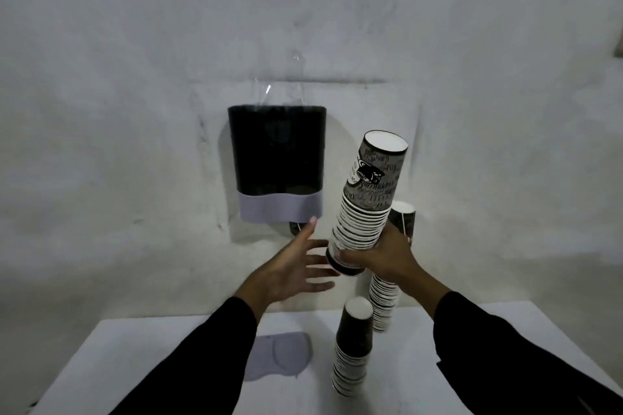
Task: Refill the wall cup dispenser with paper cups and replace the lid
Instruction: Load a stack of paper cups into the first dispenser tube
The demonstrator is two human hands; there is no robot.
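A dark cup dispenser (pixel 277 152) with a grey lower band hangs on the wall, its top uncovered. My right hand (pixel 384 256) grips the lower end of a stack of patterned paper cups (pixel 367 202), held bottoms-up and tilted just right of the dispenser. My left hand (pixel 293 266) is spread open below the dispenser, its fingers beside the stack's base. The grey lid (pixel 279 359) lies flat on the white table (pixel 168 364).
Two more cup stacks stand on the table: a short one (pixel 352 347) at the front and a taller one (pixel 387 296) behind my right hand by the wall. Clear tape or plastic (pixel 279 87) sticks up above the dispenser.
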